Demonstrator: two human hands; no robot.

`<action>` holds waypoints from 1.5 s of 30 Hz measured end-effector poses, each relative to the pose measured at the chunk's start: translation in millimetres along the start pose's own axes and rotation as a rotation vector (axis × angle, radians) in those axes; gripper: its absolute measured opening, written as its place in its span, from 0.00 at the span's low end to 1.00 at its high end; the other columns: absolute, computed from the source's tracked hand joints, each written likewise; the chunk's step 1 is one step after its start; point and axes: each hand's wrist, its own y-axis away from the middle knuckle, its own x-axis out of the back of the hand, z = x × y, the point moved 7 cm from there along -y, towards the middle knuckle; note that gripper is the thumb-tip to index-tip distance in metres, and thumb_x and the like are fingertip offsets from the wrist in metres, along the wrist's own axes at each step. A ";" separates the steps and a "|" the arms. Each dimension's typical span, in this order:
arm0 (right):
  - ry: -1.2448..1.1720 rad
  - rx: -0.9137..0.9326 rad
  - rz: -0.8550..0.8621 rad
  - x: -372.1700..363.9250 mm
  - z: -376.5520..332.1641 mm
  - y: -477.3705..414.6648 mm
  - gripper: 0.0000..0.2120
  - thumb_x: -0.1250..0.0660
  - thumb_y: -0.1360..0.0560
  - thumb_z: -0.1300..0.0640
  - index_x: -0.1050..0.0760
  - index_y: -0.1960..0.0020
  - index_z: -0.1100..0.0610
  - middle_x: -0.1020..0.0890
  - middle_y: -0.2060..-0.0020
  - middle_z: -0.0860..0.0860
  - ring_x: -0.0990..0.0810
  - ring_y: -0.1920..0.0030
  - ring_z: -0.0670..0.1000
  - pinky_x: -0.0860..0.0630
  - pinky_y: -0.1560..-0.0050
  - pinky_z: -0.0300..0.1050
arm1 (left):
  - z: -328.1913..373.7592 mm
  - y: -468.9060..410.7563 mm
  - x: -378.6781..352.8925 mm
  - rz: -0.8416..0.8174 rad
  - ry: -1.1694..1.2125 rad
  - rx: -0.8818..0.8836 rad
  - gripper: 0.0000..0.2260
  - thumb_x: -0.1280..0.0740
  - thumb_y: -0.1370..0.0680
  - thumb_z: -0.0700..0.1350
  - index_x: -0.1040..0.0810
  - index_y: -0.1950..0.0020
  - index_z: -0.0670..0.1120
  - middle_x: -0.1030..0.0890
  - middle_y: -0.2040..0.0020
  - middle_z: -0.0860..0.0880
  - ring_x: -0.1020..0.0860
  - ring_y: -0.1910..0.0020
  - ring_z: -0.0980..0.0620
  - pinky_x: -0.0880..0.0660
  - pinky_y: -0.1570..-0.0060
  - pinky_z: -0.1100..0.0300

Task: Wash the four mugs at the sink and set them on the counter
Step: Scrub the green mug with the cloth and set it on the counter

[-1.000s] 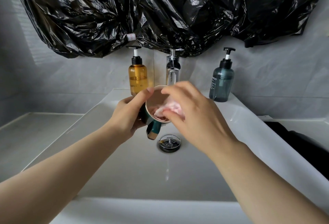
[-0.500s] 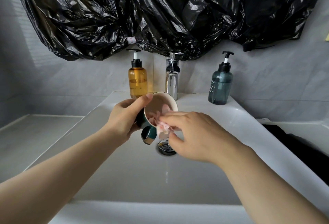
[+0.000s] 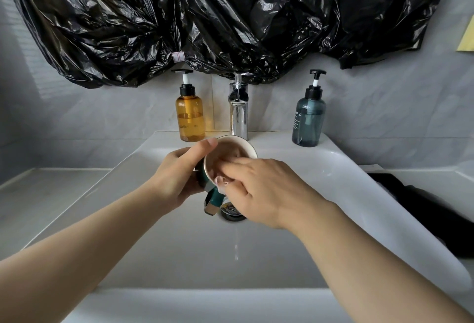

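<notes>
White sink (image 3: 179, 258) below black plastic (image 3: 205, 15): left hand (image 3: 177, 176) grips mug (image 3: 229, 149), right hand (image 3: 266, 189) pinches cloth (image 3: 222, 181) inside.

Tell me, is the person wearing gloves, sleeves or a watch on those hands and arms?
No. The left hand and right hand are bare: no gloves, rings or watch. The left forearm and right forearm are bare too; no sleeve shows.

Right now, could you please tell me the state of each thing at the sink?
mug: tilted over the sink, gripped by the left hand.
pink cloth: inside the mug, pinched by the right hand.
faucet: no stream visible.
amber bottle: upright, partly full.
teal bottle: upright.
</notes>
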 end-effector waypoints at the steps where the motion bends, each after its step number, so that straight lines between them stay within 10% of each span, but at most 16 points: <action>1: -0.019 0.011 0.043 7.1 0.1 1.3 0.19 0.51 0.25 0.46 0.26 0.43 0.48 0.21 0.47 0.44 0.24 0.51 0.53 0.28 0.56 0.48 | -0.7 -0.4 -0.4 -0.009 -0.002 0.003 0.32 0.27 0.36 0.59 0.20 0.42 0.37 0.23 0.53 0.37 0.24 0.55 0.42 0.24 0.51 0.49; 7: 0.018 0.105 0.374 42.4 -6.7 15.9 0.15 0.42 0.32 0.54 0.17 0.56 0.52 0.17 0.59 0.44 0.22 0.58 0.50 0.23 0.64 0.47 | 1.3 -1.5 11.0 0.086 0.019 -0.004 0.26 0.27 0.32 0.56 0.20 0.44 0.37 0.23 0.55 0.39 0.26 0.56 0.43 0.25 0.53 0.50; 13: 0.325 0.254 -0.105 0.9 -10.0 21.8 0.25 0.39 0.29 0.48 0.27 0.33 0.52 0.22 0.39 0.45 0.29 0.34 0.49 0.40 0.30 0.45 | 0.6 -0.4 7.9 0.063 -0.003 0.022 0.28 0.29 0.33 0.57 0.20 0.43 0.37 0.21 0.55 0.39 0.23 0.57 0.43 0.19 0.56 0.53; 22: 0.548 0.203 -0.130 0.5 -7.5 14.0 0.21 0.41 0.29 0.44 0.24 0.43 0.55 0.20 0.48 0.49 0.27 0.40 0.52 0.50 0.32 0.51 | -0.4 0.5 2.5 0.016 -0.049 0.022 0.28 0.29 0.33 0.57 0.20 0.43 0.37 0.22 0.51 0.37 0.23 0.55 0.41 0.22 0.44 0.43; 31: 0.460 0.190 -0.198 -11.4 0.9 15.0 0.22 0.37 0.30 0.51 0.27 0.37 0.55 0.23 0.44 0.48 0.29 0.40 0.53 0.27 0.43 0.49 | -2.3 0.4 -1.2 0.014 -0.091 0.014 0.38 0.25 0.45 0.62 0.20 0.46 0.34 0.20 0.55 0.37 0.22 0.57 0.41 0.22 0.43 0.43; 45: 0.507 0.091 -0.202 -22.5 -2.3 2.9 0.30 0.34 0.27 0.49 0.35 0.28 0.56 0.27 0.35 0.52 0.29 0.35 0.54 0.28 0.45 0.46 | -1.2 4.0 -8.4 -0.046 -0.135 0.005 0.38 0.24 0.43 0.60 0.21 0.46 0.31 0.21 0.55 0.35 0.23 0.57 0.40 0.24 0.42 0.37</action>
